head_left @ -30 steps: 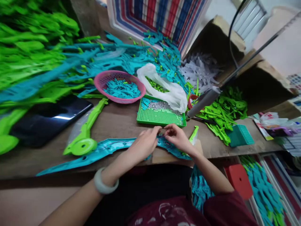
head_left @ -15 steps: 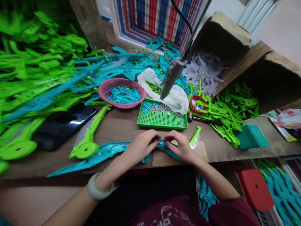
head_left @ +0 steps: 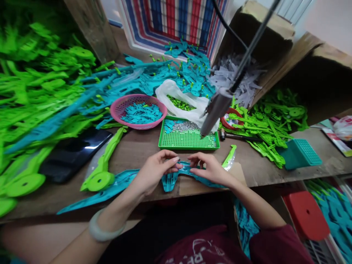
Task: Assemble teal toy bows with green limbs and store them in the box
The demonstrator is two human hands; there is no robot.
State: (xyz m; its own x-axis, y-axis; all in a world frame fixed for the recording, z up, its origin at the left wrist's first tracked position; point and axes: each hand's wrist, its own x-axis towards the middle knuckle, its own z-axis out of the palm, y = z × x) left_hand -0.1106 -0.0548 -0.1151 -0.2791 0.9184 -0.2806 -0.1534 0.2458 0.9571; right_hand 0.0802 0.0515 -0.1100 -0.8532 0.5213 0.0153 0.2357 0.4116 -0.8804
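Head view shows a worn wooden workbench (head_left: 137, 146) crowded with moulded plastic parts, with a striped red, white and blue panel (head_left: 176, 22) standing at its back and open cardboard boxes (head_left: 264, 40) lying on their sides at the right. Bright green parts (head_left: 35, 84) are heaped on the left and more lie at the right, near a small teal basket (head_left: 299, 154). A dark phone (head_left: 71, 152) lies flat on the left of the bench. A pink basket (head_left: 139, 111) holds small teal pieces. Just in front of it, a green perforated tray (head_left: 187, 141) carries a heap of tiny silver screws and a few teal bits. A white plastic bag (head_left: 176, 95) behind the tray holds small green pieces. A grey powered screwdriver (head_left: 214, 113) hangs tilted over the tray's right end.

At the near edge lies a long teal plastic part (head_left: 170, 179), flat and blade-like, tapering leftward. The left hand (head_left: 152, 172) pinches its middle with thumb and fingers closed on it; the right hand (head_left: 210, 168) grips the same part just beside, fingers curled on it.
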